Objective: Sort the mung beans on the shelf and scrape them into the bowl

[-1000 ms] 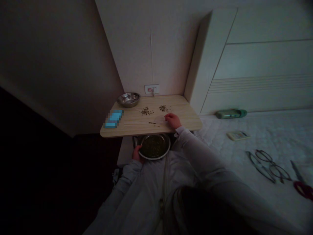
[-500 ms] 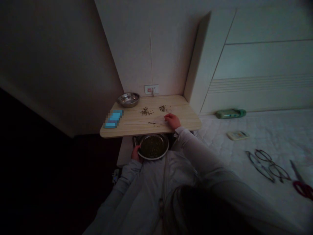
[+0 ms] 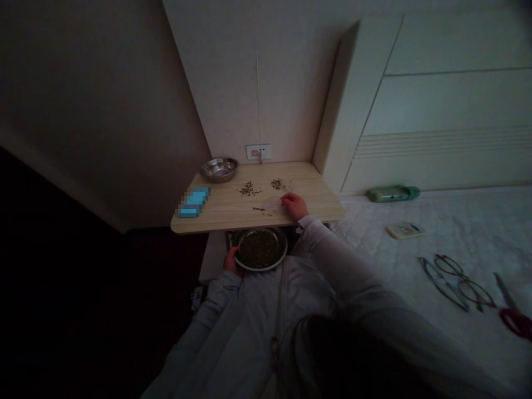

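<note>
My left hand (image 3: pixel 231 260) is closed on the left rim of a metal bowl (image 3: pixel 261 269) held low at the table's front edge. Many small dark greenish grains (image 3: pixel 260 248) lie inside it. Over the small wooden table (image 3: pixel 216 217), my right hand (image 3: pixel 295 206) pinches the right side of a thin, clear, flat piece (image 3: pixel 271 204), seemingly plastic. Just left of and below that piece are a short dark row of grains (image 3: pixel 258 209) and a few loose ones. Farther back, two scattered heaps of grains, a left heap (image 3: pixel 249 189) and a right heap (image 3: pixel 277 184), rest on the wood.
A second metal bowl (image 3: pixel 219 170) stands at the table's back left, behind a blurred blue phone-like object (image 3: pixel 194 202). A wall socket (image 3: pixel 258 152) is behind. On the bed (image 3: pixel 366 244) lie a green bottle-like object (image 3: pixel 393 193), a remote (image 3: pixel 405 230), glasses (image 3: pixel 474 291) and red-handled scissors (image 3: pixel 515 321).
The view has shifted very slightly. The clear piece in my right hand shows a little more plainly; both hands keep nearly the same places.
</note>
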`<state>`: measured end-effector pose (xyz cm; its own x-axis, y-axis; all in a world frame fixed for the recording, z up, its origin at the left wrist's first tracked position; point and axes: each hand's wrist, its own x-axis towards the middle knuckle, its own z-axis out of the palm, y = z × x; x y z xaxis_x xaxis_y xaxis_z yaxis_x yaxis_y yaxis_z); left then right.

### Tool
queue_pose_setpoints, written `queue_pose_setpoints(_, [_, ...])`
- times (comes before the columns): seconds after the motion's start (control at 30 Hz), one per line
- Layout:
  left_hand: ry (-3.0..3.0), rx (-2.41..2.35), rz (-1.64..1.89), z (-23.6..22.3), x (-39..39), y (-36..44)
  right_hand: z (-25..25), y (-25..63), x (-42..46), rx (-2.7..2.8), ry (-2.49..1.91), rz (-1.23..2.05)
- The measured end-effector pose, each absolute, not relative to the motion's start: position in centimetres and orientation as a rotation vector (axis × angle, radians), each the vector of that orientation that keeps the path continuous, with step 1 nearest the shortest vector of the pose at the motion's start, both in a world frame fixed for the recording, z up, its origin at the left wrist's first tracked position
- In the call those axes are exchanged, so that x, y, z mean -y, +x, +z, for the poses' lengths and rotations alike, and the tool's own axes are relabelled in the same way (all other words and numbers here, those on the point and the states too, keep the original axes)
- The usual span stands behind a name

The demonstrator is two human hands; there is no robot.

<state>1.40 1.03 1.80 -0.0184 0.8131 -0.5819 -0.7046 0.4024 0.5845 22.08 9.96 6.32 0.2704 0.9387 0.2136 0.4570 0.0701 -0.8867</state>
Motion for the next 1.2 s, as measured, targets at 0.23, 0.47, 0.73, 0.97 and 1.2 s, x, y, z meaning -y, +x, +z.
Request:
queue_pose_setpoints(0.23, [0.156,-1.036,1.19,1.78,-0.99,1.55,6.62,21.96,-9.72,1.383,-1.578,0.57])
queue_pose_setpoints(0.47, [0.169,-1.053,1.204,1.45,-1.13,1.52,6.51,21.9,-9.79,1.381,-1.576,0.598])
queue_pose_setpoints(0.73, [0.162,-1.044,1.199,1.1,-1.22,1.43,6.49,21.97,-9.75,1.353,-1.567,0.592])
queue_pose_setpoints(0.97, [0.178,-1.018,1.196,1.2,-1.08,1.45,6.54,21.93,-9.69,1.389,-1.567,0.6])
queue_pose_setpoints(1.2, [0.157,-1.034,1.21,1.48,-1.06,1.52,6.36,22.02,-9.89,1.366,-1.587,0.58])
